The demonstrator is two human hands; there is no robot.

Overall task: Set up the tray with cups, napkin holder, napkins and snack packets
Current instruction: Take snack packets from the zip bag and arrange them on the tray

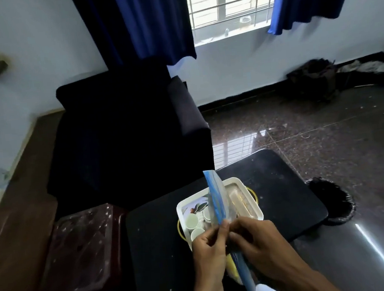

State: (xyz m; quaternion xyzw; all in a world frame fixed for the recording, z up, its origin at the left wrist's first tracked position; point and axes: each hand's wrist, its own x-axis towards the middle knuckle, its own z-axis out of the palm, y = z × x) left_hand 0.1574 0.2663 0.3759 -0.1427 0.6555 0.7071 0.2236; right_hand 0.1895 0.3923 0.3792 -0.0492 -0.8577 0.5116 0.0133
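A white tray (pixel 251 198) with yellow handles sits on a black table (pixel 273 184). Several small white cups (pixel 192 221) stand in its left half, and a long pale holder (pixel 240 199) lies along its right side. Above the tray's near edge I hold a blue and silver snack packet (pixel 216 195) upright on its edge. My left hand (pixel 208 245) pinches it from the left and my right hand (pixel 255 236) grips it from the right. More blue and yellow packets (pixel 241 270) hang below my hands.
A dark armchair (pixel 124 138) stands behind the table, with a reddish plastic stool (pixel 79 254) to the left. A black bin (pixel 334 199) stands off the table's right side. Polished dark floor (pixel 326 126) spreads to the right.
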